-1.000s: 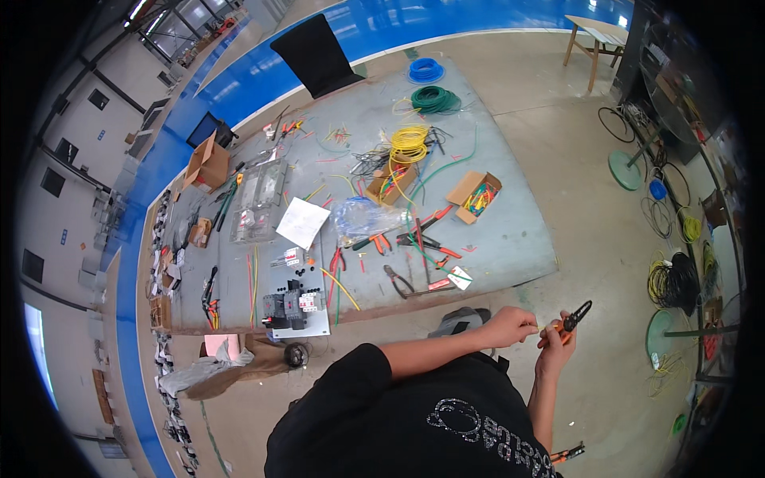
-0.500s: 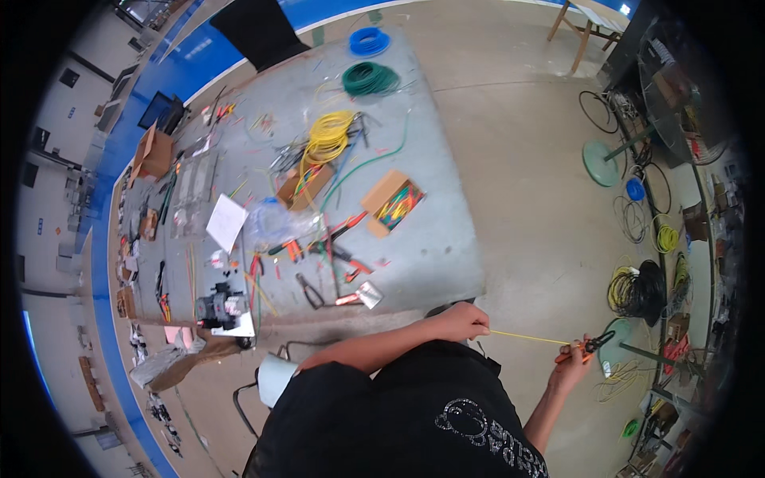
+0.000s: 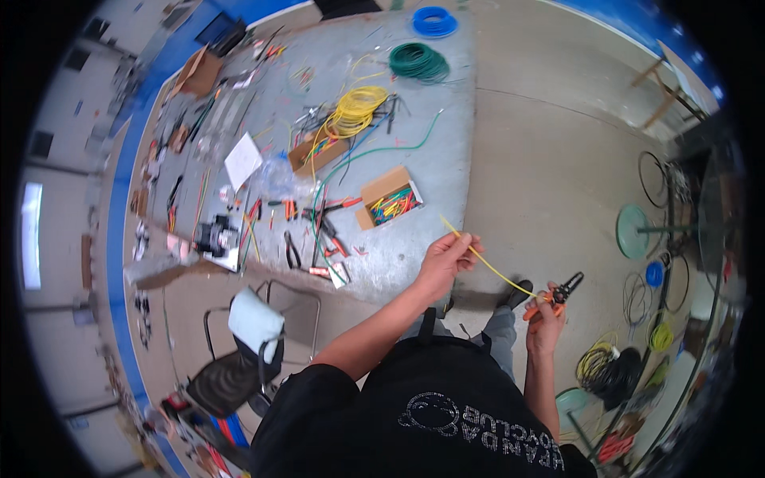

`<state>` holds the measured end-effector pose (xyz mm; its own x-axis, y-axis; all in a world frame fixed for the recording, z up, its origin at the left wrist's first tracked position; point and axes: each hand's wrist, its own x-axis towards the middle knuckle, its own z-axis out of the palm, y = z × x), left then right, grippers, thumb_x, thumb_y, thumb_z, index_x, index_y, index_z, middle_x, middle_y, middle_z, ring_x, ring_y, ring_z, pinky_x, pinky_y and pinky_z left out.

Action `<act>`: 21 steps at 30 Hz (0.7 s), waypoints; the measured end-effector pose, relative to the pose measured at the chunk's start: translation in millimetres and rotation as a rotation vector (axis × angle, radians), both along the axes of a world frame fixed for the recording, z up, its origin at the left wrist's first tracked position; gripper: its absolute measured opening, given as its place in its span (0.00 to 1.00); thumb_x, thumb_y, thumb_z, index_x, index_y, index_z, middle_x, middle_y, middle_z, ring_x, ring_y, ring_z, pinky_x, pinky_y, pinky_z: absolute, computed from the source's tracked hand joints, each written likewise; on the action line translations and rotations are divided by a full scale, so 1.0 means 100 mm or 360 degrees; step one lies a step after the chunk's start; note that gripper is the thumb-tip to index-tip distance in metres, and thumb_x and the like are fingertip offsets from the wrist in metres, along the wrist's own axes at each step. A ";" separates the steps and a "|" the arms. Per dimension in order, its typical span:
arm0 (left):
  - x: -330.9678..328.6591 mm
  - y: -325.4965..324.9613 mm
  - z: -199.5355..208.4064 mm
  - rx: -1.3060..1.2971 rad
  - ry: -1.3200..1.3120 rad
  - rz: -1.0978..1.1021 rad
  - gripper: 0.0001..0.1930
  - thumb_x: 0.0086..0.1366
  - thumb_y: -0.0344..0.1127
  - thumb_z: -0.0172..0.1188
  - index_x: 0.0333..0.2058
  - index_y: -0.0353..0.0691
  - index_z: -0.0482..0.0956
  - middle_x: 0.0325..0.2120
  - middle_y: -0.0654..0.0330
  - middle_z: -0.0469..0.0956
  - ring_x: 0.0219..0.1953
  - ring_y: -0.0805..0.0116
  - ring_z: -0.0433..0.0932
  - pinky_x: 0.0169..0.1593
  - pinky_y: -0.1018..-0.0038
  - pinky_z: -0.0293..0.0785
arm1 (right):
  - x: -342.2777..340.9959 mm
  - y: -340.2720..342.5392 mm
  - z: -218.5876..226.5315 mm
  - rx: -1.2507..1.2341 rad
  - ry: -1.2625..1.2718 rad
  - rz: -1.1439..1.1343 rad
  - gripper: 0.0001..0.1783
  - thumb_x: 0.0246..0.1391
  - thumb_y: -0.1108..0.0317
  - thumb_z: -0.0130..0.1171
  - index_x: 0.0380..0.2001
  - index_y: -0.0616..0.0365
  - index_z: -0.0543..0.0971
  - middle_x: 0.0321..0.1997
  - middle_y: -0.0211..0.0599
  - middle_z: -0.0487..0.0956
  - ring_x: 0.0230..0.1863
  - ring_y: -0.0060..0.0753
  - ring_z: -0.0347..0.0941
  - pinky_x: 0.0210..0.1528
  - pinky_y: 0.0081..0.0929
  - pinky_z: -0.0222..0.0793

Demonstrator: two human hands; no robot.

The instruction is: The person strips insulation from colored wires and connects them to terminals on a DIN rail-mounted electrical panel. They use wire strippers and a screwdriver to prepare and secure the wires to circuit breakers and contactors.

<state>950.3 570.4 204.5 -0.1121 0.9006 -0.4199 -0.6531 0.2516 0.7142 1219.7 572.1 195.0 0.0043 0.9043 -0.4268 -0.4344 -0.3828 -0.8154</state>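
Note:
Between my hands runs a length of yellow wire, and its free end pokes up beyond my left fingers. My left hand pinches the wire just off the table's right corner. Lower and to the right, my right hand grips wire strippers with orange handles and a black head pointing up and right. The wire's other end reaches the fingers of my right hand; whether they pinch it too I cannot tell. The cardboard box of coloured cut pieces sits on the table near my left hand.
The grey table carries a yellow wire coil, a green coil, a blue coil, pliers and other hand tools. A chair stands left of me. Fan stands and more cable coils line the right side.
My left hand has moved up, and the wire now slants with its free end showing past my fingers. My right hand with the strippers has come left and up, closer to the left.

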 end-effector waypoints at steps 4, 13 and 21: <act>0.68 0.20 -0.13 -0.0110 -0.0058 0.0182 0.15 0.77 0.43 0.52 0.48 0.37 0.79 0.42 0.59 0.83 0.39 0.75 0.80 0.46 0.74 0.78 | 0.16 0.63 -0.20 -0.0057 0.0146 0.0351 0.25 0.59 0.79 0.55 0.59 0.64 0.65 0.37 0.36 0.73 0.35 0.30 0.73 0.39 0.29 0.72; 1.04 1.35 0.10 -0.0227 0.0486 0.0867 0.15 0.76 0.45 0.52 0.43 0.40 0.79 0.27 0.65 0.78 0.34 0.75 0.77 0.44 0.76 0.73 | 0.89 2.20 -0.29 -0.0112 0.0037 0.0837 0.20 0.62 0.74 0.56 0.56 0.64 0.70 0.35 0.35 0.75 0.32 0.29 0.74 0.37 0.28 0.73; 0.53 2.18 -0.27 -0.0363 0.0240 0.1132 0.12 0.74 0.44 0.57 0.37 0.42 0.76 0.14 0.74 0.56 0.14 0.84 0.54 0.18 0.81 0.48 | 0.94 3.64 -0.67 -0.0173 -0.0171 0.1065 0.23 0.69 0.55 0.53 0.56 0.62 0.70 0.35 0.32 0.75 0.34 0.27 0.74 0.39 0.28 0.73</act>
